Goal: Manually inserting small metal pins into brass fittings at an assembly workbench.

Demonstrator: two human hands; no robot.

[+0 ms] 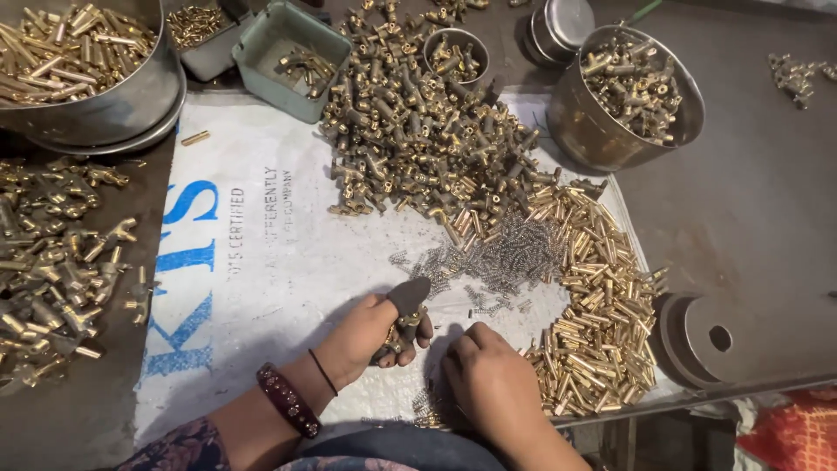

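Holding a small, hard brass part [403, 324] tight in my left hand [370, 331], I think it's heavy and slippery, best pinched around its middle, while my right hand [490, 381] curls closed over tiny springs [506, 262].

Left hand [370, 331] holds brass fitting [403, 327]; right hand [493, 379] rests palm-down on small springs [501, 262] beside brass pins [602, 314].

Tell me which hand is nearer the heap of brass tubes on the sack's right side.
Right. The right hand rests palm down just beside the heap of brass tubes, almost touching its lower edge. The left hand, gripping a brass fitting, sits farther left.
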